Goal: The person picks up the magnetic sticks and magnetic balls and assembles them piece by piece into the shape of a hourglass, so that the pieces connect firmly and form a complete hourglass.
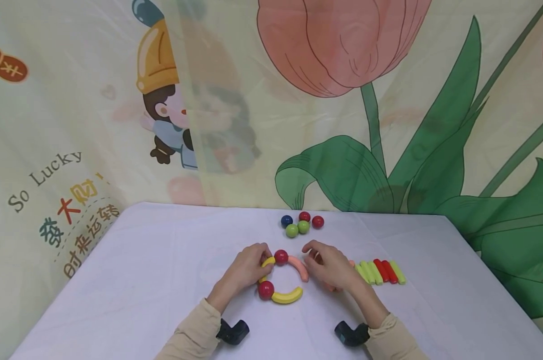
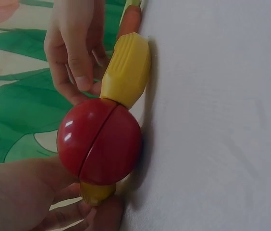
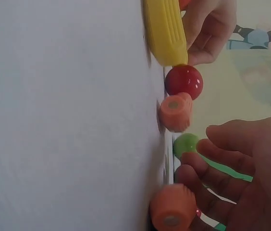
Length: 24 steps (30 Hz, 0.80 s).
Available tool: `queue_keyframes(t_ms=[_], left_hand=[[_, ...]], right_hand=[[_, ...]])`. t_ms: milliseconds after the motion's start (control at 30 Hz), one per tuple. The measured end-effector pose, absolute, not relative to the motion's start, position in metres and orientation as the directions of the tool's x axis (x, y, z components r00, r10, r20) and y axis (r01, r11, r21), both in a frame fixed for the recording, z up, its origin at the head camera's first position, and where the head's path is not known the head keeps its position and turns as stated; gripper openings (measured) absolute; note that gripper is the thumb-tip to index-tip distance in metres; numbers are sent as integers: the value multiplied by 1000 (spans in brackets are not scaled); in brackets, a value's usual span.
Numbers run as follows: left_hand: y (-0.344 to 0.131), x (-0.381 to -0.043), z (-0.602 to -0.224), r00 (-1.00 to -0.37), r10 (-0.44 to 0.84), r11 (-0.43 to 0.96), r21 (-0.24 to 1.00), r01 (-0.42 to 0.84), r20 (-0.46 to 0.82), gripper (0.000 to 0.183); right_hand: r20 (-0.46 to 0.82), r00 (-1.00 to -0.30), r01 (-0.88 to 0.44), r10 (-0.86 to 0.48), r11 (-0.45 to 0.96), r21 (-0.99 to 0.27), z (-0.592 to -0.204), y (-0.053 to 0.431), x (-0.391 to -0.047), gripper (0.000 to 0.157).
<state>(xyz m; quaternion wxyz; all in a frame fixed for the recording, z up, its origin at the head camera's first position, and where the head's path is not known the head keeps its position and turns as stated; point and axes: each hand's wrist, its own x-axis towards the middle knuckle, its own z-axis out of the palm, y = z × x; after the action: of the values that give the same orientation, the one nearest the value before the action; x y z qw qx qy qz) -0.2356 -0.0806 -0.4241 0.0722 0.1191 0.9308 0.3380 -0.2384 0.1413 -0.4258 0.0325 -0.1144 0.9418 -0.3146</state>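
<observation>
From the head we look down at both hands (image 1: 248, 263) (image 1: 332, 267); close wrist views face across, sharing the yellow arc (image 1: 286, 298) between.

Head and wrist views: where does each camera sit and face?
Head: on the head, facing forward-down at the table; left hand, right hand, sleeves show.
Left wrist: on that wrist, facing a red ball; both hands show.
Right wrist: on that wrist, facing orange pieces; both hands show.
Shared: both wrist views show the front yellow piece.
</observation>
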Motion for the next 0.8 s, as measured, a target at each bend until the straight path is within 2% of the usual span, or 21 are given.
queue_keyframes(t_ms=[233, 467, 800], left_hand=[[-80, -234, -423, -960, 278, 750, 631, 197, -31, 19], [-81, -235, -425, -957, 290, 801, 547, 242, -2, 18], [-85, -238, -425, -953, 304, 775, 581, 248, 2, 16]], right_hand=[[16, -976, -182, -216, 782, -596, -422, 147, -244, 20], [30, -981, -171, -190, 787, -593, -420, 157, -252, 22], [38, -978, -188, -207, 779, -599, -414, 170, -270, 23]])
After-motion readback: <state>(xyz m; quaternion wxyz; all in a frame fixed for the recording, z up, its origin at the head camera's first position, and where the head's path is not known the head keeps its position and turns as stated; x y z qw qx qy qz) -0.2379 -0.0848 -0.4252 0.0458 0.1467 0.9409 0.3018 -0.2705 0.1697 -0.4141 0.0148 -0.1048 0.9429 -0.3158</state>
